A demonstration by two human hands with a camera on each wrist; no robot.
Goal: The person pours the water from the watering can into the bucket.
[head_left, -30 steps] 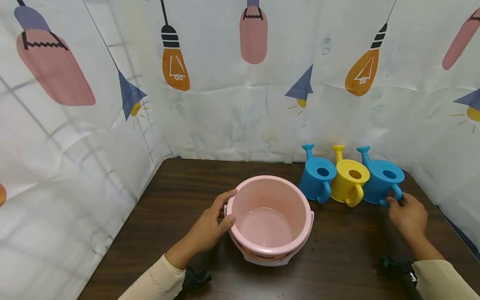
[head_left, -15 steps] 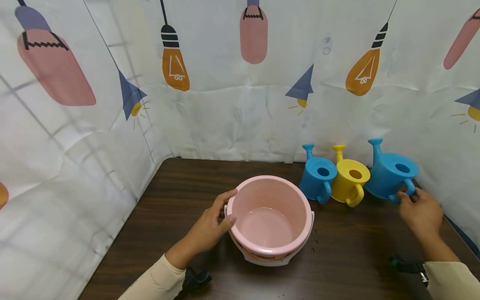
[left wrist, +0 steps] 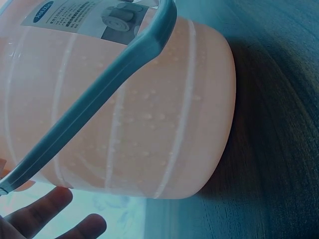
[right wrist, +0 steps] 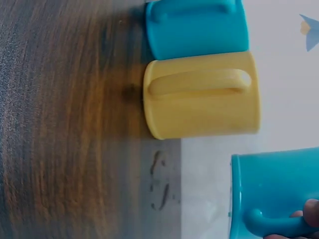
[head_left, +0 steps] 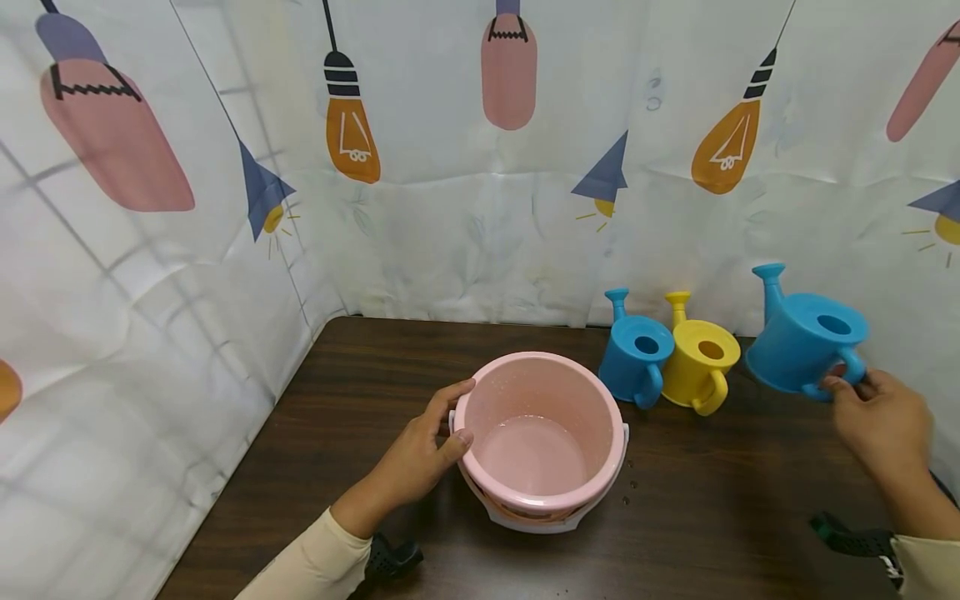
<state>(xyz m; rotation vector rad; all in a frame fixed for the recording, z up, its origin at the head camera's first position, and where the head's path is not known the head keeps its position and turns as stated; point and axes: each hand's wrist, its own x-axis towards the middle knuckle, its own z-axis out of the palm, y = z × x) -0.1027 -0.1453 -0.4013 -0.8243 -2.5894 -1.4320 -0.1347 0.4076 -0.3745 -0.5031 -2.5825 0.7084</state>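
My right hand (head_left: 885,417) grips the loop handle of a blue watering can (head_left: 802,346), its spout up at the back left. The can hangs above the table's far right corner, slightly tilted. In the right wrist view, fingertips (right wrist: 311,211) curl round that handle. My left hand (head_left: 412,462) rests against the left side of a pink bucket (head_left: 547,502), thumb and forefinger spread along its rim. Water droplets and a little liquid show inside. The left wrist view shows the bucket's wall (left wrist: 144,129), its grey carrying handle (left wrist: 99,94) and two fingers beside it.
A yellow watering can (head_left: 686,379) and a second blue watering can (head_left: 622,367) stand side by side at the back right of the dark wooden table (head_left: 390,358). A patterned white curtain (head_left: 450,250) hangs behind. Water drops lie right of the bucket.
My right hand has lifted the right-hand blue watering can off the table and carried it up and to the right, away from the yellow one. The left hand and bucket stay put.
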